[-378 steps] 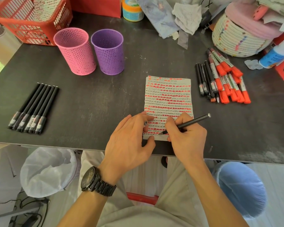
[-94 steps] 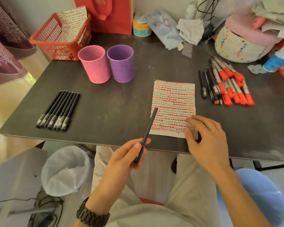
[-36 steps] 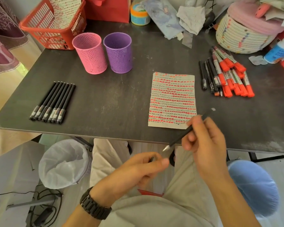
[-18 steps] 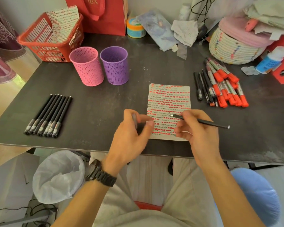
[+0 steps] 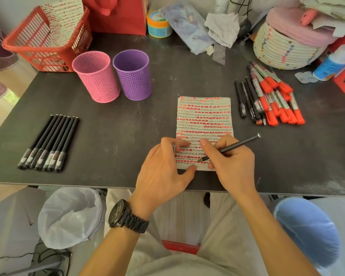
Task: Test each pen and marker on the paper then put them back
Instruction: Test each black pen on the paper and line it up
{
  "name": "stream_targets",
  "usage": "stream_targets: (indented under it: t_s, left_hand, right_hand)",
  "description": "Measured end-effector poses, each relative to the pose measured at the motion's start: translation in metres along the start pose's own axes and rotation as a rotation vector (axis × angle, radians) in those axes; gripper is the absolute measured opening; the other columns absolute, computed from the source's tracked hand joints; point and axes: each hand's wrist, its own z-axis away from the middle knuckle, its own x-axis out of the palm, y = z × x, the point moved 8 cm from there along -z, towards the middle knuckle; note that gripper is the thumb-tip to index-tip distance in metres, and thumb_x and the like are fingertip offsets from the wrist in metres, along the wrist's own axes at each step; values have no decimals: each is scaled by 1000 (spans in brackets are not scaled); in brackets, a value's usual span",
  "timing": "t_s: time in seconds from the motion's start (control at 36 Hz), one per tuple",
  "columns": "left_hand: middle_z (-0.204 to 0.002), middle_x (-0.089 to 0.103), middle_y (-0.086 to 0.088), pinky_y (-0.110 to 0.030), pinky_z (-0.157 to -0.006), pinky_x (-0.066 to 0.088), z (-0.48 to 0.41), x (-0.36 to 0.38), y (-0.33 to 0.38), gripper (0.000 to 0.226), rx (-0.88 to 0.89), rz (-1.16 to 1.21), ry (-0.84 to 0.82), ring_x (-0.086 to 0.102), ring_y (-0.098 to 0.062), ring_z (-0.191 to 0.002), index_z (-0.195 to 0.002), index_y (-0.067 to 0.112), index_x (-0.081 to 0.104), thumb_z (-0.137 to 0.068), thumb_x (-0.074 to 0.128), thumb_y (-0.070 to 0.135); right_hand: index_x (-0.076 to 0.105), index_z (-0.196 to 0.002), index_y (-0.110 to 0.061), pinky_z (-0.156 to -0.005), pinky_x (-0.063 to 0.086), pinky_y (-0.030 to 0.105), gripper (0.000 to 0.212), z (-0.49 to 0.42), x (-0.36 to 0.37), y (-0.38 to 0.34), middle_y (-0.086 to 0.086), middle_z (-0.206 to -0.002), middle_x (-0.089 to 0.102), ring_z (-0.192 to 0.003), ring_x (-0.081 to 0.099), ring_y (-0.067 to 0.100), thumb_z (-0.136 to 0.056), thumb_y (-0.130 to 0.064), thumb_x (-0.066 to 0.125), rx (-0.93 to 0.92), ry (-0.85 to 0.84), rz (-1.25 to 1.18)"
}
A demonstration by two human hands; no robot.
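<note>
The black pen (image 5: 233, 145) is uncapped, its tip down on the paper (image 5: 204, 116) among the nearest rows of marks, close to the sheet's near right corner; the barrel slants up to the right, and its far end pokes out past the paper's right edge; the right hand (image 5: 231, 162) has its grip clamped on the lower barrel, just behind the tip, so most of the pen sticks out to the far right of the fingers; the left hand (image 5: 163, 168) rests on the paper's near left part, thumb tip on the near edge and a bent finger further up; a dark sliver shows between its fingers, and whether that grip holds anything cannot be told; a black watch (image 5: 127, 217) sits on that wrist.

The paper lies flat on the dark surface (image 5: 118, 126), covered in rows of red and black marks; just to its right lie thin black pens (image 5: 245, 98), touching a heap of orange-capped markers (image 5: 275, 98); well to the left, a row of capped black pens (image 5: 48, 144) lies side by side; farther back stand a pink cup (image 5: 96, 76) and a purple cup (image 5: 132, 74), close together; a red basket (image 5: 44, 42) sits at the far left.
</note>
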Motion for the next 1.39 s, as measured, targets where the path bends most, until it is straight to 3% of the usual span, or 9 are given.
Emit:
stream_targets:
  t_s: [0.08,0.42,0.56,0.78,1.06,1.22,1.39]
  left_hand:
    - [-117,47,26,-5,-85,30,0,0,-2,56,-15,19,1,38,10,-103,-122,30,40,-81,74,47]
    - [-117,47,29,-17,-84,39,0,2,-6,58,-35,44,5,43,2,-104,-118,35,36,-78,75,48]
    - [-116,48,28,-12,-81,35,0,2,-6,58,-37,48,3,43,3,-104,-118,36,35,-77,75,49]
    - [-115,47,28,-18,-84,40,0,1,-5,57,-36,37,5,43,3,-103,-118,35,36,-78,75,48]
    - [-115,47,28,-7,-80,32,0,2,-5,58,-41,38,-7,40,5,-103,-117,37,33,-79,75,49]
    - [-114,47,26,-19,-85,40,0,2,-6,57,-45,49,-1,41,3,-103,-120,32,39,-79,76,47]
    - [-112,46,27,-20,-84,41,0,2,-6,57,-50,47,-8,43,1,-102,-119,34,38,-78,76,47]
  right_hand:
    - [60,-64,-20,-55,45,6,30,1,2,3,-13,-51,64,-50,64,1,-87,-27,77,-4,-1,34]
    - [59,-66,-15,-54,44,7,26,2,4,7,-7,-52,65,-48,64,1,-87,-16,74,-9,-17,32]
    - [59,-67,-14,-55,45,7,26,2,5,8,-7,-53,65,-49,65,1,-87,-16,75,-7,-20,44]
    - [59,-66,-11,-55,46,6,26,2,5,6,-4,-54,65,-49,65,2,-88,-14,73,-10,-28,62]
    - [57,-66,-10,-53,45,6,26,1,5,7,-1,-54,63,-49,65,3,-87,-13,72,1,-26,51]
    - [57,-66,-12,-52,46,8,26,1,5,8,-2,-55,65,-48,65,2,-87,-14,72,4,-22,51]
    - [56,-66,-12,-54,45,7,27,2,4,7,-3,-54,64,-48,65,2,-87,-14,72,-3,-20,53]
